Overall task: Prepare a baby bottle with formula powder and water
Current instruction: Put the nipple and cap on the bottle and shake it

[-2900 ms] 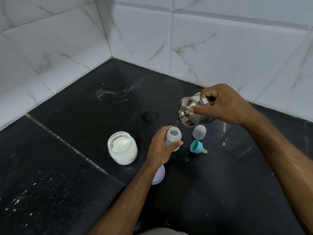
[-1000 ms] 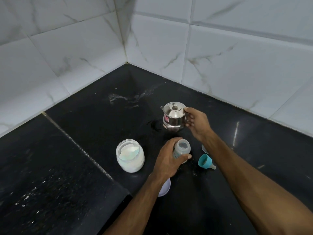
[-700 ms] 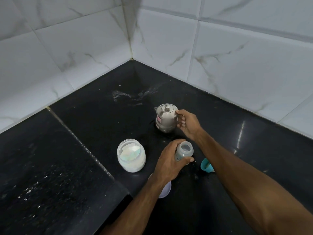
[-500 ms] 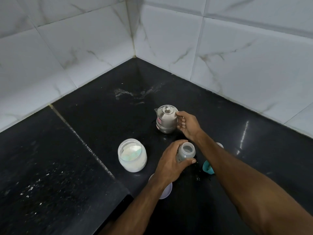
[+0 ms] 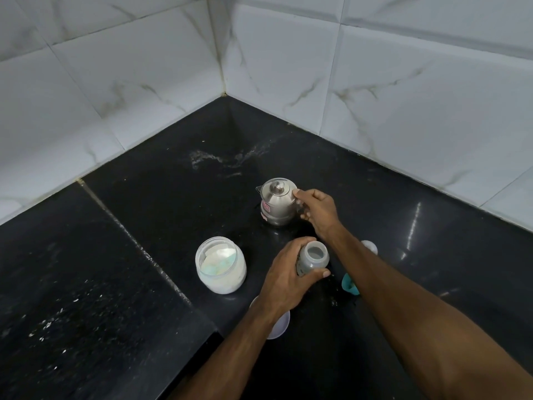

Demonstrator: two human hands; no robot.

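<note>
Pour's done: right hand (image 5: 316, 207) has set the steel kettle (image 5: 277, 201) back down, fingers curled at its handle, left hand (image 5: 285, 280) gripping the open bottle (image 5: 313, 259); teat next, I reckon.

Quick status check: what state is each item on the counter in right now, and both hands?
Baby bottle: upright, uncapped, gripped by left hand.
Steel kettle: upright on counter, lid on, right hand at its handle.
Powder jar: open, lid off.
White lid: flat on counter, partly under left arm.
Teal nipple ring: off bottle, on counter.
Clear cap: on counter, mostly hidden.
</note>
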